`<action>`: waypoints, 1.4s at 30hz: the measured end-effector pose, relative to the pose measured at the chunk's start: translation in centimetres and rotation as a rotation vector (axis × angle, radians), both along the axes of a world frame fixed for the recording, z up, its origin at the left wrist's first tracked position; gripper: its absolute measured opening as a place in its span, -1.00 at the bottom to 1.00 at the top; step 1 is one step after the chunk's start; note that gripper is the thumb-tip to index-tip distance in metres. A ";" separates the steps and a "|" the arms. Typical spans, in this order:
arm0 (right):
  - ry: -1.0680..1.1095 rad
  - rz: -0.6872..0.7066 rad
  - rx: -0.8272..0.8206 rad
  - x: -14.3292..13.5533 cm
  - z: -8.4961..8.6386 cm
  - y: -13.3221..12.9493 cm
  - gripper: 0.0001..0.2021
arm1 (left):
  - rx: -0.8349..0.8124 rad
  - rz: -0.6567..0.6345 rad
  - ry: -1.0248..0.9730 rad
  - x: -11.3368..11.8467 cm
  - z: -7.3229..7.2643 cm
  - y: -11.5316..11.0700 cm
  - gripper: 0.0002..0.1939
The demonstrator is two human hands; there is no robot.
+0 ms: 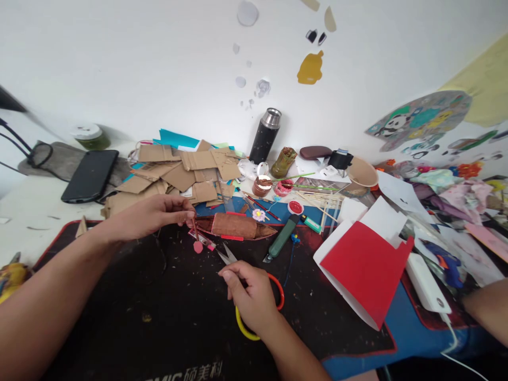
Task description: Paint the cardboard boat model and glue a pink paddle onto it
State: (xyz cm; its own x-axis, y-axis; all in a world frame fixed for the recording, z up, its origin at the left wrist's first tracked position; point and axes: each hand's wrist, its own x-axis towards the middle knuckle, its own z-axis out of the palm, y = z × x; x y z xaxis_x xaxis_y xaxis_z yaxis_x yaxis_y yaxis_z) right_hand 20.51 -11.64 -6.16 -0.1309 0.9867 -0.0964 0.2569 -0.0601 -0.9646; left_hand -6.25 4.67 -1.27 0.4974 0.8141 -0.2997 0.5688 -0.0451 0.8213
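My left hand [177, 211] is closed in a pinch on the top of a thin brown stick. From the stick's lower end hangs a small pink disc [198, 247]. My right hand [252, 296] is closed around scissors [228, 256] with one red and one yellow handle loop. Their blades point up and left, a little apart, with nothing between them. Behind both hands lies a small brown model boat [235, 226] with a rounded cover and red strips along its sides. A green utility knife [282, 239] rests to the boat's right.
Cardboard scraps [186, 169] are heaped at the back left, beside a black phone [90, 175]. A black thermos [265, 136] and open paint jars [262, 186] stand near the wall. Folded red paper [365, 270] covers the mat's right side. Another arm [488, 309] enters at far right.
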 end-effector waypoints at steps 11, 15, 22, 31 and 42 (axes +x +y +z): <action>-0.005 0.003 0.004 0.1 -0.2 0.0 -0.71 | -0.049 -0.005 -0.031 0.1 -0.1 0.0 -0.54; 0.003 0.005 0.000 0.1 -0.2 0.0 -0.71 | -0.051 0.008 -0.027 0.2 0.2 0.0 -0.52; -0.004 0.003 0.000 0.1 -0.1 0.0 -0.71 | -0.059 0.037 -0.033 0.2 -0.2 0.0 -0.52; -0.018 0.004 -0.006 0.1 0.0 0.1 -0.69 | -0.049 0.000 -0.041 0.3 0.1 0.0 -0.56; -0.008 0.004 -0.008 0.1 0.0 0.0 -0.69 | -0.069 0.007 -0.032 0.3 0.0 0.1 -0.53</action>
State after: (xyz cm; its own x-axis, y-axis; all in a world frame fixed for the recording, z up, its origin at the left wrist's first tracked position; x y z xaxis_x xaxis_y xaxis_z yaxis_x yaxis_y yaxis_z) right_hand 20.59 -11.67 -6.15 -0.1339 0.9854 -0.1055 0.2647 -0.0670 -0.9620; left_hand -5.92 4.72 -1.23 0.5023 0.7956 -0.3388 0.5420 0.0157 0.8402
